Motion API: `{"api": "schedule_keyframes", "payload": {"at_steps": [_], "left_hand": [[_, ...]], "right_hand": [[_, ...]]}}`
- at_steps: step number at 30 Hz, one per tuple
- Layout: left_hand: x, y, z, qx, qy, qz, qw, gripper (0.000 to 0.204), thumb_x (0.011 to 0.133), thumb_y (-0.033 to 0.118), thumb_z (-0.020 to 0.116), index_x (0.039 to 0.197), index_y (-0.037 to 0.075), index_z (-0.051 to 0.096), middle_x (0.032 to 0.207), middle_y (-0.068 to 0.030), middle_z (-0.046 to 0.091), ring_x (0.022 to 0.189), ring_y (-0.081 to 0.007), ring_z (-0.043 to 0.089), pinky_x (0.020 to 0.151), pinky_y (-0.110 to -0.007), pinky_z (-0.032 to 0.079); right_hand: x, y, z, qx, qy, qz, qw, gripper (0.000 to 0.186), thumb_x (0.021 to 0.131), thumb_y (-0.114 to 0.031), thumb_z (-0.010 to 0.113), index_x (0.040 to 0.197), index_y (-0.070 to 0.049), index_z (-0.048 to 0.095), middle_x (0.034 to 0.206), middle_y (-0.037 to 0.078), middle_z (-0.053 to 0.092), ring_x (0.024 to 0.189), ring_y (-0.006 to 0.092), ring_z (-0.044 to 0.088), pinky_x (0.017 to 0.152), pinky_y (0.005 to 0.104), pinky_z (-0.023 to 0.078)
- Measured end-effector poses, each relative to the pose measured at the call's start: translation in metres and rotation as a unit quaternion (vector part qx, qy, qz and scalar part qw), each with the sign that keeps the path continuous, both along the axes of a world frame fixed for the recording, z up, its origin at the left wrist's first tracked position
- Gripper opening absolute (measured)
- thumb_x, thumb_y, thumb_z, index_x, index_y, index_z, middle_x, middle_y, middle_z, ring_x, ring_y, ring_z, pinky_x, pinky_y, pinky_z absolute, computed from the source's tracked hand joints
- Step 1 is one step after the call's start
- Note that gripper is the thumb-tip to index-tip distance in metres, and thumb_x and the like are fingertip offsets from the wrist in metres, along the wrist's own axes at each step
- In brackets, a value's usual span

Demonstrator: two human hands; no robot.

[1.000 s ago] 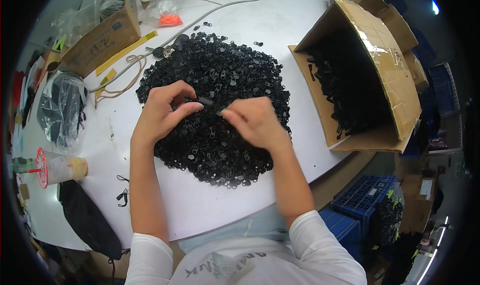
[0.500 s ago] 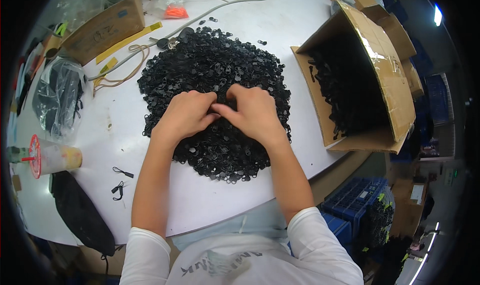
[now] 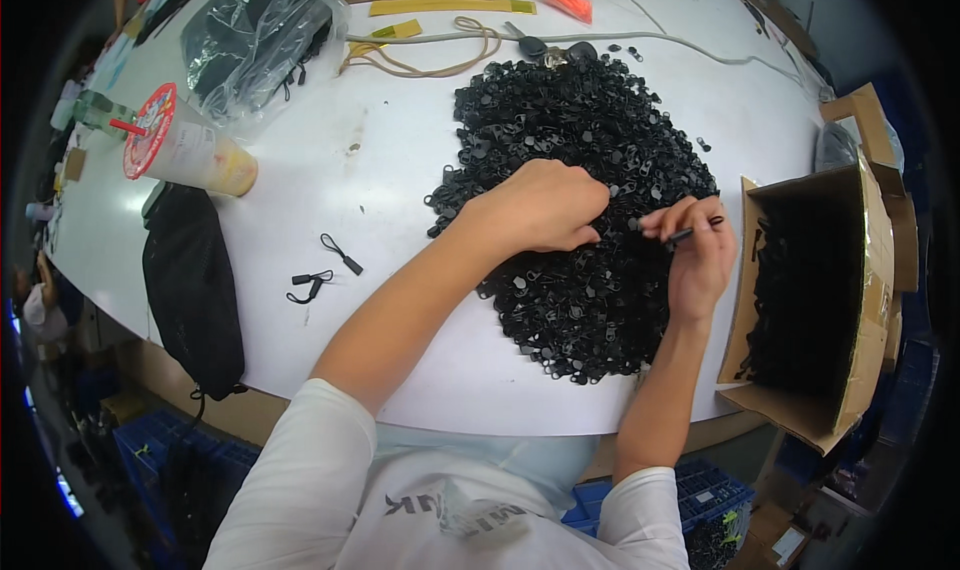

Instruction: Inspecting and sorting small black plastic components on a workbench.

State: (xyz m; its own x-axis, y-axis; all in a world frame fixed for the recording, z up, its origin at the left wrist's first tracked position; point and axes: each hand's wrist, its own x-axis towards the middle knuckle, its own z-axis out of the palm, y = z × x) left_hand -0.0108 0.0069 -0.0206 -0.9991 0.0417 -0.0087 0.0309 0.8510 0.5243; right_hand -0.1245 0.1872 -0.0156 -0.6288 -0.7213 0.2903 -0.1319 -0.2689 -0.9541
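A wide heap of small black zipper sliders [image 3: 570, 325] covers the middle of the white table [image 3: 290, 190]. My left hand [image 3: 545, 200] rests over the heap, knuckles up, its fingers curled into the pieces; what they hold is hidden. To its right, my right hand [image 3: 695, 250] is raised slightly over the heap with fingers bent round a slim black zipper pull [image 3: 683, 234] with a small loop. An open cardboard box [image 3: 875, 280] lies on its side at the right, dark pieces inside it.
A lidded drink cup [image 3: 190, 150], a black pouch [image 3: 190, 290], loose looped pulls [image 3: 340, 255] and a bagged dark bundle [image 3: 250, 40] sit leftward. Behind lie a cord [image 3: 690, 42], tape strips [image 3: 450, 7] and an orange packet [image 3: 570, 2]. A person [image 3: 45, 305] is at the far left.
The view has swung leftward, shifting the table's things rightward in the picture. My hands, close together half a second ago, have moved apart, and a black pull now shows in my right fingers.
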Motion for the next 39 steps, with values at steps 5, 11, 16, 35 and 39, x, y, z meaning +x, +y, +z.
{"api": "schedule_keyframes", "payload": {"at_steps": [5,11,16,35,39], "left_hand": [[0.006,-0.004,-0.002,0.054,0.072,0.034,0.995,0.025,0.081,0.023,0.070,0.084,0.004,0.055,0.070,-0.0130,0.063,0.070,-0.0342,0.063,0.061,-0.043,0.048],[0.000,-0.009,0.001,0.124,0.110,0.031,0.986,0.017,0.079,0.009,0.070,0.084,0.001,0.055,0.070,-0.0155,0.061,0.067,-0.0331,0.061,0.059,-0.038,0.046],[0.000,-0.015,0.003,0.128,0.124,0.046,0.983,0.012,0.080,0.003,0.067,0.089,0.000,0.060,0.070,-0.0151,0.063,0.063,-0.0271,0.063,0.058,-0.034,0.048],[-0.002,-0.013,0.011,0.196,0.134,0.163,0.958,0.008,0.084,-0.001,0.063,0.089,-0.001,0.057,0.071,-0.0109,0.067,0.062,-0.0157,0.066,0.057,-0.027,0.052],[-0.001,-0.011,0.017,0.241,0.076,0.160,0.954,0.005,0.085,-0.001,0.061,0.088,0.000,0.057,0.070,-0.0077,0.065,0.062,-0.0124,0.064,0.057,-0.025,0.052]], "right_hand": [[0.014,-0.013,-0.003,-0.031,-0.146,0.018,0.989,0.024,0.100,-0.017,0.039,0.101,0.002,0.053,0.076,0.016,0.063,0.066,0.0213,0.064,0.063,0.0290,0.054],[0.020,-0.012,0.000,0.136,0.081,-0.059,0.986,0.019,0.095,-0.017,0.054,0.087,-0.001,0.063,0.055,-0.002,0.050,0.049,0.0045,0.044,0.047,0.0222,0.033],[-0.006,0.009,0.012,0.237,0.263,-0.130,0.926,0.021,0.077,-0.022,0.074,0.083,-0.005,0.063,0.051,0.002,0.050,0.044,0.0128,0.046,0.047,0.0273,0.036],[0.006,0.020,0.031,0.421,0.334,0.143,0.831,0.016,0.070,-0.002,0.070,0.084,-0.002,0.064,0.071,0.013,0.066,0.070,0.0317,0.066,0.065,0.0398,0.054],[-0.002,0.023,0.029,0.284,0.187,0.067,0.938,0.017,0.070,-0.003,0.074,0.084,0.000,0.064,0.066,0.011,0.065,0.060,0.0258,0.065,0.059,0.0323,0.052]]}}
